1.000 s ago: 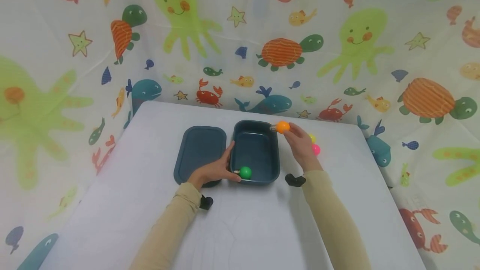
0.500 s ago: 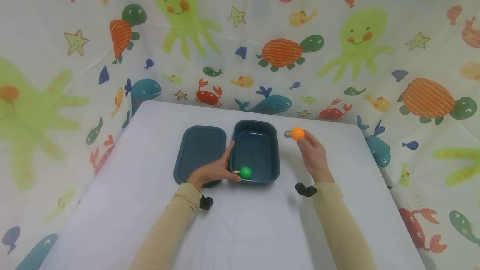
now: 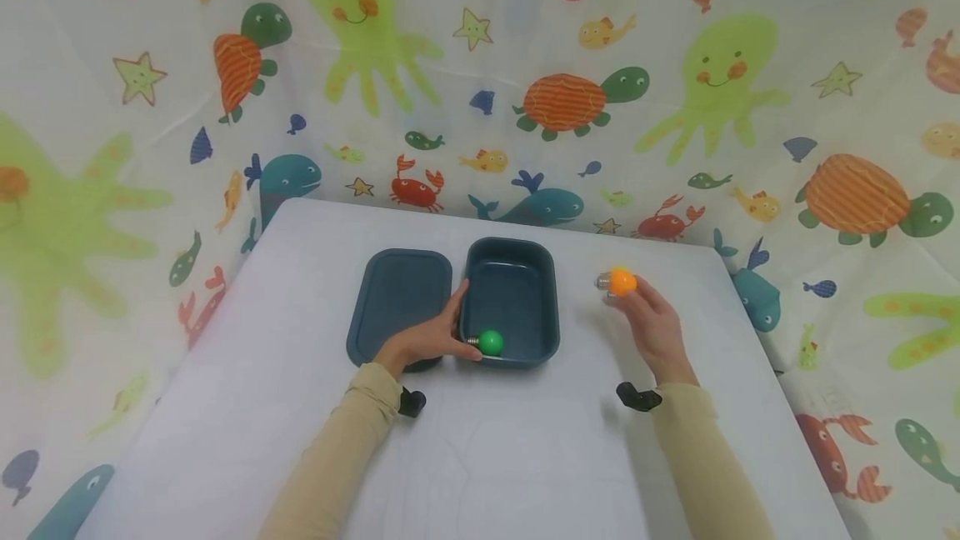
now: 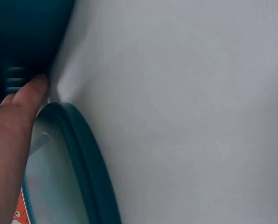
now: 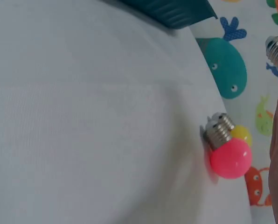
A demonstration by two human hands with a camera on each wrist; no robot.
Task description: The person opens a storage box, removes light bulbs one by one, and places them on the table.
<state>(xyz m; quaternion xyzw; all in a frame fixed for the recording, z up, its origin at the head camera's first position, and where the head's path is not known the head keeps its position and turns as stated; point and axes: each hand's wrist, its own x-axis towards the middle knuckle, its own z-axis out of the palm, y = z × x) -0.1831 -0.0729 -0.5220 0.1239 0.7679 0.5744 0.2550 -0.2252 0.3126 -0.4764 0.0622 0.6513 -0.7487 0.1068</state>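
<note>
Tabletop offers open room in front of the container and to its right, less toward the far edge; the container, probably light, stiff plastic, should hold well by its rim, with the lid just left. The left hand lies spread at its near left corner; the right hand pinches the orange bulb by its globe, right of the container; the bulb looks light but smooth, perhaps breakable, its ridged base giving surer hold; the green bulb lies inside, the pink bulb and yellow bulb outside.
</note>
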